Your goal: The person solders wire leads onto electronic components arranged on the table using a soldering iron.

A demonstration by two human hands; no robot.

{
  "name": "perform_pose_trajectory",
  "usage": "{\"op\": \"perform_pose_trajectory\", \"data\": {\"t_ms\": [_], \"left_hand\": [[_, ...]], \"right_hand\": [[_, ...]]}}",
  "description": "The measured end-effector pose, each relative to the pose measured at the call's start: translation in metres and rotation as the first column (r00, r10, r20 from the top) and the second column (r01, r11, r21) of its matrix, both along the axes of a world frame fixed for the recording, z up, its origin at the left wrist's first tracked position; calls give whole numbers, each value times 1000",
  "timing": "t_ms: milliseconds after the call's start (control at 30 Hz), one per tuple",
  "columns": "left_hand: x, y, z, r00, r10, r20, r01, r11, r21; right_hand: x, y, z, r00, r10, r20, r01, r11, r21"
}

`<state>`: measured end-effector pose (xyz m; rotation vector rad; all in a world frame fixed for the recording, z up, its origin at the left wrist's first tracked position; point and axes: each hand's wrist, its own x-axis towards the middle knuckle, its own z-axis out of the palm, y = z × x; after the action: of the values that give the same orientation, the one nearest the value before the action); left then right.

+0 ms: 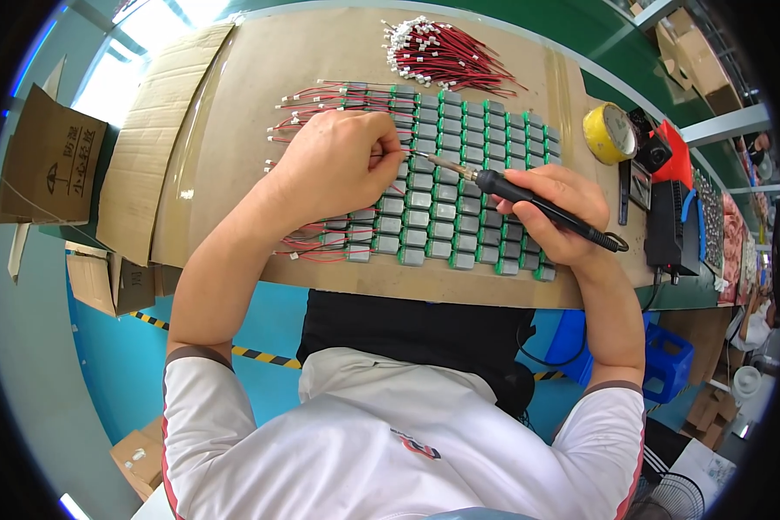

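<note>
Seemingly, modules (443, 211) beneath both hands (334, 165) (576, 198)

Wht tee (364, 451) — dk slv trim (196, 352)

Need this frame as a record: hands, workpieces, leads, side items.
left_hand: fingertips pinched, apparently on a thin wire
right_hand: holding soldering iron, tip close to left fingertips
workpieces: grey battery-like packs with green boards, in rows
leads: red-and-black connector leads, piled at table's far edge
side_items: yellow tape roll, black box, on the right
</note>
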<state>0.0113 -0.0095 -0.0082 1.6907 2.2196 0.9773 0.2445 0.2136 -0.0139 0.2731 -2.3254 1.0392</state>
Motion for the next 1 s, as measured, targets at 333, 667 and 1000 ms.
{"op": "perform_pose_trajectory", "data": {"t_ms": [333,667,1000], "left_hand": [[1,-2,0,1000,-10,-18,10,1000,4],[-4,-12,18,976,-216,-1,216,976,-15],[-9,-13,14,964,-265,-6,265,964,-28]], "right_hand": [[1,0,-1,1000,-5,1,5,1000,17],[2,0,-3,1000,-13,-6,13,1000,-21],[3,0,1,1000,22,-9,-22,1000,-9]]}}
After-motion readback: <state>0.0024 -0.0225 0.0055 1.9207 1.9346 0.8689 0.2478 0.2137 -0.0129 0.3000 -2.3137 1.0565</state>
